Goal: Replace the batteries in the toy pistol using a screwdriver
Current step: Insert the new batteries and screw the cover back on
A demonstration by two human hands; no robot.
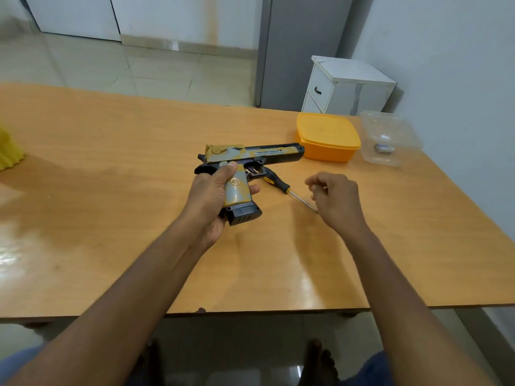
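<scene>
Fingers of your left hand (211, 196) were wrapped around the grip of the toy pistol (248, 160), thumb pressed high on the near side, so the gun was lifted above the wooden table (111, 207) with its barrel pointing to your right and its black magazine base toward you. Your right hand (334, 199) hovered just right of the pistol, fingers loosely curled and slightly blurred; something thin and pale showed at your fingertips, but you could not have told from this view whether it was pinched there or what it was. Beneath that hand lay the screwdriver (281, 183), black-and-yellow handle near the trigger guard and metal shaft running toward your right wrist, flat on the table and not gripped. Farther right, near the far edge, an orange lidded box (327, 136) sat just beside the muzzle, and a clear plastic container (390, 137) stood next to it with small items inside, too indistinct to name. A yellow object (8, 151) was cut off at the left border. Beyond the table stood a small white cabinet (348, 84).
</scene>
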